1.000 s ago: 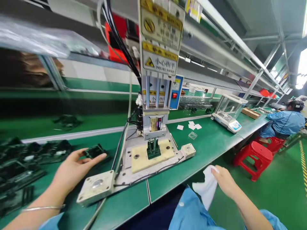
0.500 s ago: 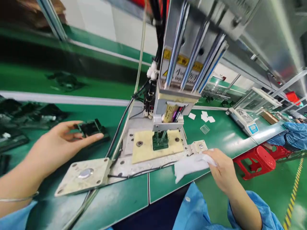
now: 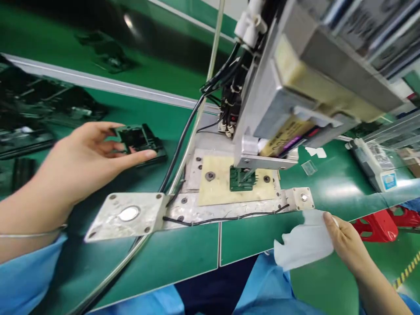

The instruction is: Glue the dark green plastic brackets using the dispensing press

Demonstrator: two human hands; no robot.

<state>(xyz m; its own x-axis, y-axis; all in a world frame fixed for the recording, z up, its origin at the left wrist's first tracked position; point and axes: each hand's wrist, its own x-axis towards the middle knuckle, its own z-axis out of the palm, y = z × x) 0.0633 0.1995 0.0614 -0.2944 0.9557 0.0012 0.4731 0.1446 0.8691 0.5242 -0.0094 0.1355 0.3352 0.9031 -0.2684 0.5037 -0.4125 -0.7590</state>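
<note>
My left hand [image 3: 98, 159] is closed on a small black plastic frame-like part [image 3: 136, 139], thumb along its near edge, just over the table. In my right hand [image 3: 348, 240] a torn white sheet [image 3: 305, 240], which looks like thin paper or cloth, is pinched by one edge and hangs over the table's front edge. Between the hands stands a press machine [image 3: 272, 148]. A dark green part [image 3: 242, 178] sits on the cream plate [image 3: 213, 192] of its base, under the press head. Fingers of my right hand are partly hidden behind the sheet.
Black plastic parts [image 3: 42, 105] are heaped at the left. A metal plate with a round button [image 3: 129, 213] juts out at the base's left, another button [image 3: 304, 197] at its right. Cables and a hose [image 3: 197, 127] run beside the press. A scale [image 3: 377, 170] and red stools [image 3: 377, 225] are at the right.
The view has tilted down and come closer to the press. My right hand has drawn the white sheet toward the table's front edge, where it hangs more spread out. The left hand keeps its hold.
</note>
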